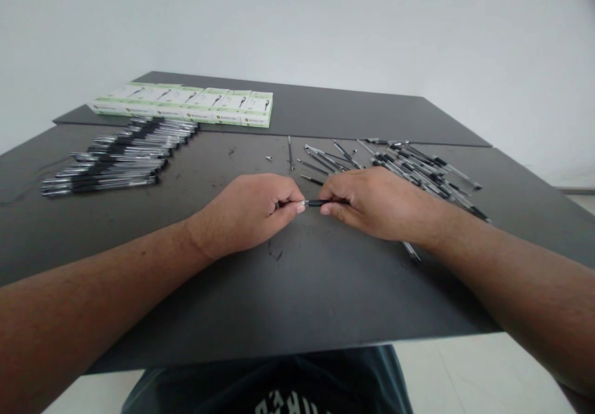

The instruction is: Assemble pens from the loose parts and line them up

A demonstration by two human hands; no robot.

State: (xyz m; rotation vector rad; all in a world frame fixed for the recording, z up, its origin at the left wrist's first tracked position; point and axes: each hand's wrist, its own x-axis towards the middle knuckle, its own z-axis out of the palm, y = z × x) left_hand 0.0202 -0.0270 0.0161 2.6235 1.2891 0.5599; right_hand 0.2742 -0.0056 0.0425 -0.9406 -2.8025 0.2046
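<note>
1. Black and clear plastic is seen in the head view: a pen [316, 203] is held nearly level between the two hands, over the near half of the dark table [297, 308].
2. Its left end is pinched between thumb and index fingertip by the left hand [258, 209]; its dark grip is pinched between thumb and fingers by the right hand [372, 200].
3. Because only a short, narrow end is gripped on the left, a slip could be caused by a hard pull or twist, and a small part might be dropped.
4. If the two hands are not kept in line, the thin pen could be bent or its joint strained.
5. A dark pointed piece [312, 180] is left lying just beside the right hand, and could be nudged by the knuckles.
6. The pile of pens [425, 169] could be scattered by a swing of the right forearm, beneath which one protruding pen end [411, 252] is partly hidden.
7. A tiny cone-like part [268, 158] could easily be brushed away; the row of pens [118, 157] is less exposed, being set well apart.
</note>
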